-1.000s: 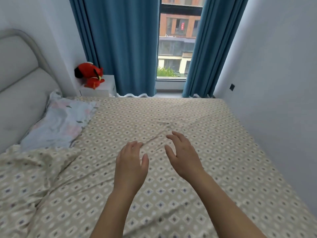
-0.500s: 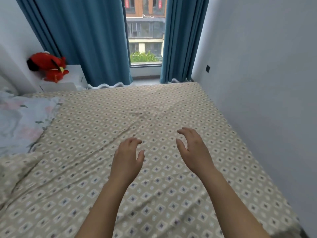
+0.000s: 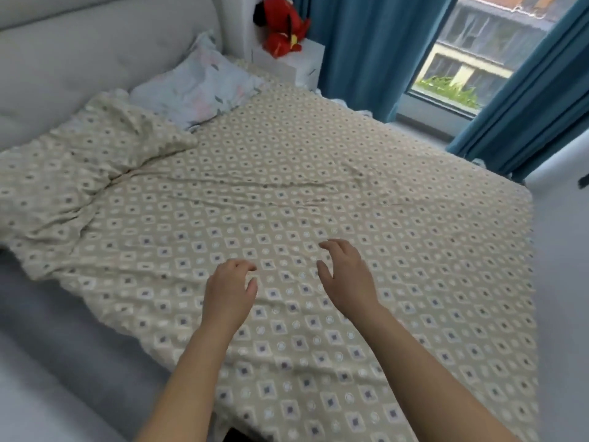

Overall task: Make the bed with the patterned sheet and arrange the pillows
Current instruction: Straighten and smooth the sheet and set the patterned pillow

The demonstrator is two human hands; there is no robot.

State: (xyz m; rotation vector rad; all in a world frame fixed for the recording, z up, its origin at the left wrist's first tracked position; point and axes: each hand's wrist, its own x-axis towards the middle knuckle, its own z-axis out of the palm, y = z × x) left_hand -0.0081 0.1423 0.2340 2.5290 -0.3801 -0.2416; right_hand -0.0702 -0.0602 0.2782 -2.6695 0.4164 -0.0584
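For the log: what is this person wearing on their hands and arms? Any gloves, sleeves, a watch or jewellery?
Nothing is worn that shows. The left hand and the right hand have no gloves, and no ring, watch or bracelet is visible. The left forearm and the right forearm are uncovered all the way to the picture's lower edge, with no sleeve in view.

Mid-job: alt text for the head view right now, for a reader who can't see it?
The left hand and right hand, both empty with loosely curled fingers, reach over a creased patterned sheet on the bed. By the headboard lie a matching pillow and a floral pillow; a red plush toy sits beyond.
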